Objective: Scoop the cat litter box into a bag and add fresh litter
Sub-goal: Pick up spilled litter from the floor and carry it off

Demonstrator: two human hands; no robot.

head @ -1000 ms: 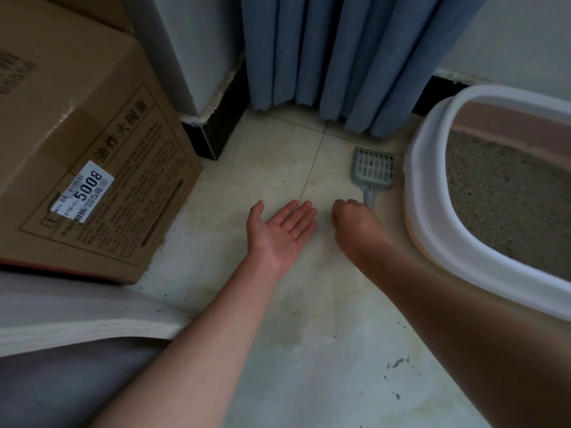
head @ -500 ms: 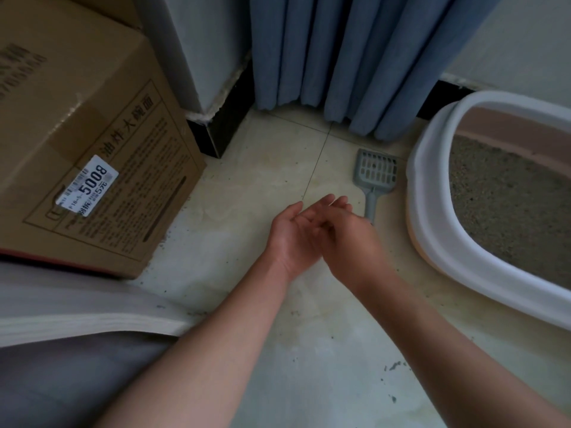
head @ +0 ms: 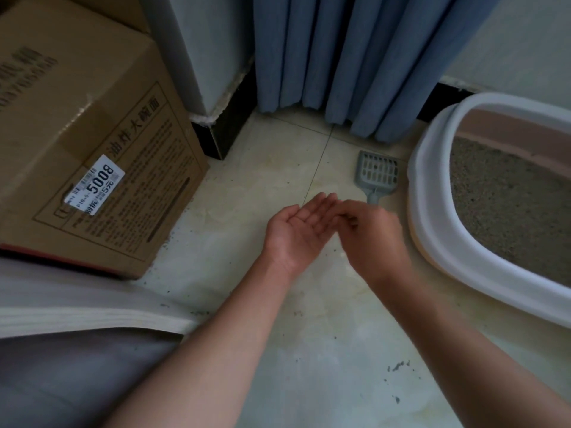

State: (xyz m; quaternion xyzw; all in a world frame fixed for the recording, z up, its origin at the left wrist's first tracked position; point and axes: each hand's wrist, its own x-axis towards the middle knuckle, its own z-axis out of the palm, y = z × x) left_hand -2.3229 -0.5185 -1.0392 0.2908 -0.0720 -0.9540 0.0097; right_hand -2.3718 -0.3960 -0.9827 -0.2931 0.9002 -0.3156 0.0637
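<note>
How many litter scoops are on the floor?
1. The grey scoop lies on the floor beside the litter box, just beyond the right hand. Others may be hidden outside the view.

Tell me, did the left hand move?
Yes. The left hand moved right, closer to the scoop lying on the floor, and is now next to the right hand.

Your right hand [head: 372, 239] is appearing blurred, its grip unreadable, and is covering the scoop [head: 378, 174] handle's end; the litter box [head: 432, 233] is running off the right edge.
</note>
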